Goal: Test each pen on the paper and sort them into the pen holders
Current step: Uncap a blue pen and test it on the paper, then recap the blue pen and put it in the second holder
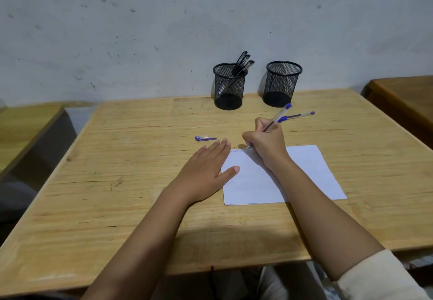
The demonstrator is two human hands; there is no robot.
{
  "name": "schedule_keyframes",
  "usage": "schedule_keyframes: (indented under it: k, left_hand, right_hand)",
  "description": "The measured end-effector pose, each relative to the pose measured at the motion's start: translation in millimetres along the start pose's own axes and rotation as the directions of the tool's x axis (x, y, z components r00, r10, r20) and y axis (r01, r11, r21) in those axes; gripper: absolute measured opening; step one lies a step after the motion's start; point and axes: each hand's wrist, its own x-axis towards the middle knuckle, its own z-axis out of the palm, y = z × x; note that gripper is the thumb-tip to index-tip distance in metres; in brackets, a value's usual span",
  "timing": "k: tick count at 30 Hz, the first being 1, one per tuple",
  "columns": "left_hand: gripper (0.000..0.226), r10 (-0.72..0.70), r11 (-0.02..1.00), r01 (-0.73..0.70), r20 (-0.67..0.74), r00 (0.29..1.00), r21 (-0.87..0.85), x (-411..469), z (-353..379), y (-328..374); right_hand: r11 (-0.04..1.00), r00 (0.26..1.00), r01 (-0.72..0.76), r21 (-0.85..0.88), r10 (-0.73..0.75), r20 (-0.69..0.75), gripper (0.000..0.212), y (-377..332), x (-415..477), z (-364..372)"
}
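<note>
My right hand (266,144) grips a blue pen (278,116) with its tip touching the top left of a white paper (304,173), where a line of scribbles shows. My left hand (206,173) lies flat and open on the paper's left edge, thumb on the sheet. A blue pen cap (205,138) rests on the table beyond my left fingers. Another capped blue pen (296,116) lies on the table behind my right hand. At the back stand two black mesh holders: the left holder (229,86) has several black pens, the right holder (281,84) looks empty.
The wooden table (117,159) stands against a grey wall. A second wooden table (407,98) is at the right, and another (21,131) at the left. Pencil marks show on the tabletop at the left.
</note>
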Motion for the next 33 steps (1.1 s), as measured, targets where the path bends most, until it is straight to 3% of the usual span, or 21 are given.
schedule_keyframes:
  k: [2,5,10,13,16,22,24,27,30,31,33]
  left_hand:
    - [0.065,0.003,1.000,-0.003,-0.017,1.000,-0.011,0,0,0]
    - [0.064,0.019,0.998,-0.022,-0.071,0.997,-0.051,-1,0,1]
    - [0.056,-0.084,0.958,0.000,-0.281,0.956,-0.288,0,-12,-4]
    - [0.052,-0.171,0.965,0.080,-0.364,0.915,-0.251,8,-20,-18]
    - [0.042,-0.208,0.967,0.140,-0.343,0.916,-0.212,18,-23,-31]
    - [0.022,-0.151,0.982,0.087,-0.416,0.896,-0.169,25,-25,-35]
    - [0.019,-0.173,0.969,0.075,-0.425,0.888,-0.237,25,-28,-32]
    - [0.018,-0.244,0.867,-0.001,-0.427,0.871,-0.498,21,-37,-21]
    - [0.015,-0.325,0.665,-0.098,-0.404,0.855,-0.741,19,-45,-7]
    - [0.016,-0.336,0.608,-0.123,-0.395,0.855,-0.784,19,-49,-3]
    - [0.017,-0.299,0.594,-0.169,-0.410,0.861,-0.787,19,-56,0]
  right_hand:
    - [0.979,0.997,-0.048,0.198,0.059,-0.051,0.039,-1,1,-3]
    - [0.907,0.993,-0.103,0.409,0.119,-0.012,0.035,-3,1,-8]
    - [0.881,0.990,-0.140,0.453,0.125,0.063,0.011,-6,1,-8]
    - [0.816,0.988,-0.156,0.556,0.120,0.101,0.017,-12,2,-12]
    - [0.789,0.984,-0.176,0.588,0.115,0.139,0.020,-23,1,-18]
    - [0.838,0.979,-0.177,0.516,0.096,0.180,0.020,-38,1,-37]
    - [0.840,0.979,-0.167,0.517,0.077,0.191,0.018,-39,0,-41]
    - [0.838,0.974,-0.162,0.521,0.051,0.221,0.016,-40,-2,-45]
    - [0.848,0.965,-0.163,0.505,0.032,0.259,0.015,-44,-6,-46]
    - [0.850,0.963,-0.163,0.500,0.027,0.268,0.015,-45,-8,-46]
    - [0.851,0.958,-0.165,0.498,0.019,0.285,0.014,-47,-10,-46]
